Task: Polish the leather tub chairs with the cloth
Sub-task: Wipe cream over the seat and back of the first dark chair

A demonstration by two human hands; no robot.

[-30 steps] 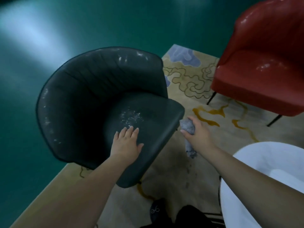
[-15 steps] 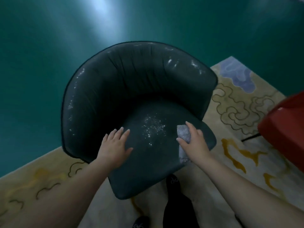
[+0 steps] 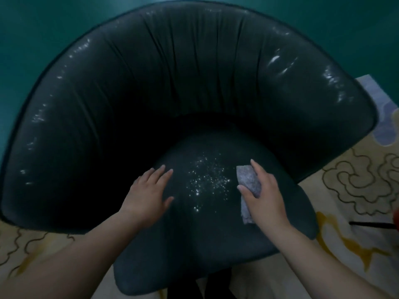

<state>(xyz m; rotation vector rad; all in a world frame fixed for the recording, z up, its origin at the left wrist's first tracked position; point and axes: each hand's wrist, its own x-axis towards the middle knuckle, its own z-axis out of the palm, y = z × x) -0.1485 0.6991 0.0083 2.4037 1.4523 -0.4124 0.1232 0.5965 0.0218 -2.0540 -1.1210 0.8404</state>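
Dim, bluish cast; glare specks on chair [image 3: 194,87] leather, wide-angle bulge, soft blur at edges

The tub chair [image 3: 194,87] stands on the rug [image 3: 354,190], its curved back on the far side and its seat toward the person. On the seat, the left hand [image 3: 149,193] rests flat to the left of a patch of specks [image 3: 207,180]. The right hand [image 3: 265,195] holds the cloth [image 3: 248,182] against the seat on the patch's right.
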